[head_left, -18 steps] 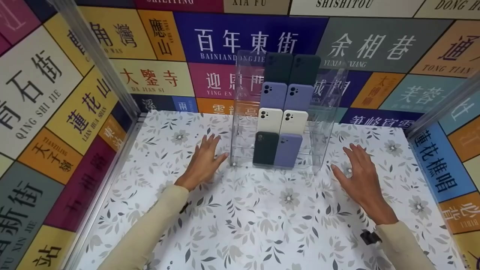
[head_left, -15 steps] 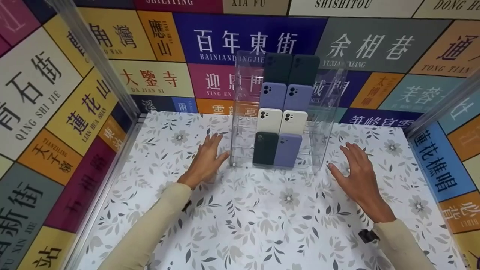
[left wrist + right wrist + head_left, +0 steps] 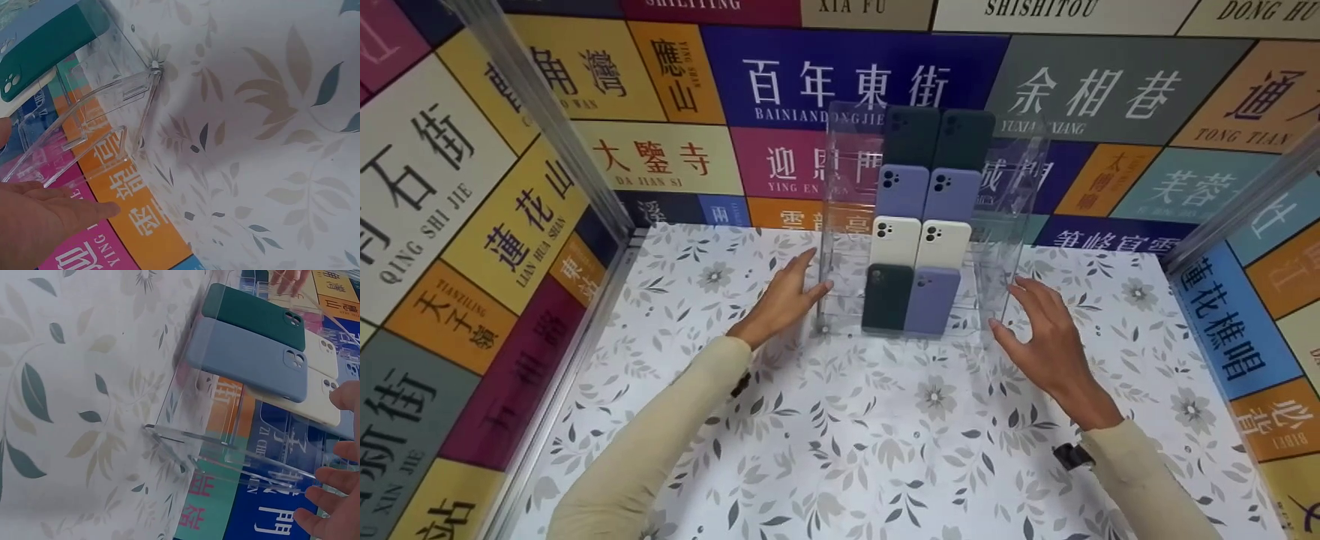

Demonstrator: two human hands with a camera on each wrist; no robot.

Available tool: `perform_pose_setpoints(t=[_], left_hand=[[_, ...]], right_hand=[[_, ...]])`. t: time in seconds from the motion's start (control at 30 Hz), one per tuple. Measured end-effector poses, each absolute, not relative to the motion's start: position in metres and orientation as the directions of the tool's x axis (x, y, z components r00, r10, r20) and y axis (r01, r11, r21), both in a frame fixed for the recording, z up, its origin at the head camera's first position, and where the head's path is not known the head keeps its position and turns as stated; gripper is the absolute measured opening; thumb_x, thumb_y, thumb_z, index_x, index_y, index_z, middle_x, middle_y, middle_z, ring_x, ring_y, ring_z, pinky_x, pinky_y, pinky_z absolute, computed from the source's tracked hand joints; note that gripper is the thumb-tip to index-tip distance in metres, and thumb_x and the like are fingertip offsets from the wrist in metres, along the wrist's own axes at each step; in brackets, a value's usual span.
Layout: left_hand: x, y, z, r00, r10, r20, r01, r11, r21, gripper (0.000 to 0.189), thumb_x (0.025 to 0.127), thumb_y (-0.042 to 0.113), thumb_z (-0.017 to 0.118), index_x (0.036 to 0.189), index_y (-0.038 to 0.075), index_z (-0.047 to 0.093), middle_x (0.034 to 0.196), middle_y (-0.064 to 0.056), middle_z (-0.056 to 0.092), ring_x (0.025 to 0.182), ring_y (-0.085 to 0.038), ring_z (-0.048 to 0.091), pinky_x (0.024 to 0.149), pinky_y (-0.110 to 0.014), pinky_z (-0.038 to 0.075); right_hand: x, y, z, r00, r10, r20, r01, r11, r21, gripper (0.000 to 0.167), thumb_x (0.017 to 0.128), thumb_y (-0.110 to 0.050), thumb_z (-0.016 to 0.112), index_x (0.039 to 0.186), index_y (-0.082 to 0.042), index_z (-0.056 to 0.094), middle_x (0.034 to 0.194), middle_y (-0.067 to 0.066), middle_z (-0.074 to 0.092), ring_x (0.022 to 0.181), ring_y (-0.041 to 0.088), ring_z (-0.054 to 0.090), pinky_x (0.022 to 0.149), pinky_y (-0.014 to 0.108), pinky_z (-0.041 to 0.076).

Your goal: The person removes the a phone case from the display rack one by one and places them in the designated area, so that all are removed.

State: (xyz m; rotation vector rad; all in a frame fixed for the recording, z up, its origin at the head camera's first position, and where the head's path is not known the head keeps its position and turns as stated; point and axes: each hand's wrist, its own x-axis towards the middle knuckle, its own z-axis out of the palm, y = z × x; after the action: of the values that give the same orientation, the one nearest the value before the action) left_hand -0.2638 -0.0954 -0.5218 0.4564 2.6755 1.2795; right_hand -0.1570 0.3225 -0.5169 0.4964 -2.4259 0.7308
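In the head view a clear stepped acrylic stand [image 3: 1011, 225] holds several phone cases in pairs. From the top stand two dark green cases [image 3: 911, 135], two lavender cases [image 3: 901, 191], two white cases [image 3: 896, 240], then a dark green case [image 3: 887, 300] beside a lavender case [image 3: 934, 300]. My left hand [image 3: 784, 296] is at the stand's left side, fingers extended, thumb tip at the panel's edge. At the right side is my right hand [image 3: 1046, 341], fingers spread and slightly bent. Whether either hand touches the panels I cannot tell. Neither holds anything.
The table [image 3: 885, 465] has a white cloth with a grey leaf print. A back wall [image 3: 855, 67] with colourful street-name panels rises right behind the stand. Similar side walls [image 3: 450, 247] with clear corner posts [image 3: 562, 127] flank the table.
Both hands have moved inward to the stand, the left to the right and slightly farther away, the right to the left. The stand and its cases have stayed in place.
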Motion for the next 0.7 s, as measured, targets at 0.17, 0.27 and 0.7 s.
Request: perform_pose_setpoints(t=[0.17, 0.27, 0.7], left_hand=[[-0.275, -0.093, -0.521, -0.948, 0.317, 0.008, 0.174, 0.499, 0.849, 0.078, 0.113, 0.031, 0.066, 0.174, 0.005, 0.025, 0.177, -0.019, 0.033, 0.159, -0.039, 0.040, 0.130, -0.054, 0.034], [-0.279, -0.090, -0.523, -0.956, 0.292, 0.014, 0.152, 0.457, 0.876, 0.080, 0.112, 0.033, 0.067, 0.175, 0.007, 0.025, 0.177, -0.018, 0.034, 0.160, -0.038, 0.040, 0.129, -0.054, 0.036], [-0.294, -0.077, -0.536, -0.964, 0.265, 0.016, 0.090, 0.273, 0.958, 0.082, 0.110, 0.025, 0.068, 0.177, 0.016, 0.022, 0.176, -0.018, 0.036, 0.159, -0.041, 0.041, 0.126, -0.056, 0.040]], right_hand=[[-0.161, 0.314, -0.517, -0.791, -0.200, 0.578, -0.494, 0.766, -0.412, 0.058, 0.090, -0.005, 0.088, 0.142, 0.008, 0.066, 0.148, 0.029, 0.061, 0.140, 0.049, 0.055, 0.108, 0.069, 0.049], [-0.164, 0.310, -0.518, -0.791, -0.210, 0.575, -0.505, 0.754, -0.420, 0.058, 0.091, -0.005, 0.087, 0.143, 0.007, 0.065, 0.149, 0.029, 0.061, 0.140, 0.048, 0.055, 0.108, 0.067, 0.049], [-0.184, 0.291, -0.521, -0.839, -0.199, 0.506, -0.486, 0.691, -0.534, 0.055, 0.095, -0.004, 0.085, 0.146, 0.004, 0.064, 0.149, 0.027, 0.060, 0.140, 0.045, 0.056, 0.110, 0.062, 0.051]])
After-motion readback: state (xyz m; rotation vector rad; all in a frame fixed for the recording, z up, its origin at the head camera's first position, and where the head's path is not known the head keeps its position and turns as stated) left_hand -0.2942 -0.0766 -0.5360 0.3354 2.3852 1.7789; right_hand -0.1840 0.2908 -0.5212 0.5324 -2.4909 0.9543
